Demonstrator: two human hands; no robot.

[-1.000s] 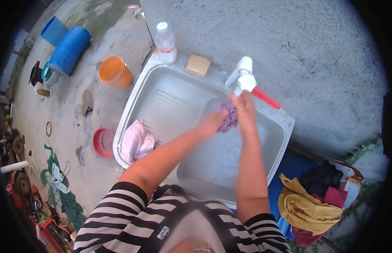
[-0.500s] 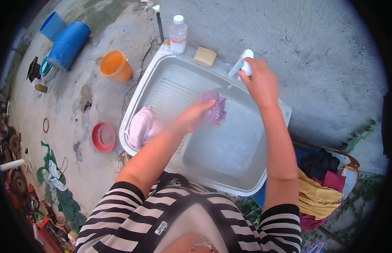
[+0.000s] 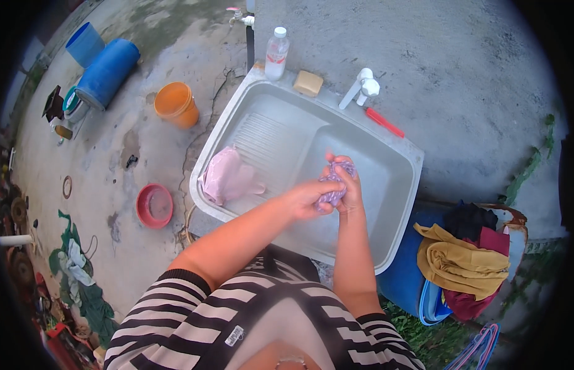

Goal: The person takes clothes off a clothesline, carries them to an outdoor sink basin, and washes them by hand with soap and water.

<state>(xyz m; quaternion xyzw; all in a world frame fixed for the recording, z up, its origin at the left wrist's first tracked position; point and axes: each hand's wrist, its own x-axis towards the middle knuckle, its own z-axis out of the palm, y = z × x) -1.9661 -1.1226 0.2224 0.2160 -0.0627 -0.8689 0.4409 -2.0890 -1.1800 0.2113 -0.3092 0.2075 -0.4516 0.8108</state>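
Over the deep basin of the grey sink [image 3: 395, 246], my left hand [image 3: 307, 200] and my right hand [image 3: 351, 190] both grip a small lavender patterned cloth [image 3: 331, 196]. It is bunched and squeezed between them, partly hidden by my fingers. A wet pink cloth [image 3: 226, 177] lies in a heap on the ribbed washboard side, left of my hands. Behind the basin stands a white faucet [image 3: 361, 88], with no hand on it. No water stream shows beneath the spout.
On the sink's back ledge are a clear bottle [image 3: 276, 55], a tan soap bar [image 3: 308, 83] and a red stick-like object [image 3: 384, 122]. Clothes [image 3: 463, 259] are piled at right. An orange bucket [image 3: 177, 106], a red basin [image 3: 155, 205] and a blue barrel [image 3: 108, 73] are at left.
My right hand has left the faucet and come down to the lavender cloth, which my left hand alone held before. Both hands now squeeze it, nearer to me.
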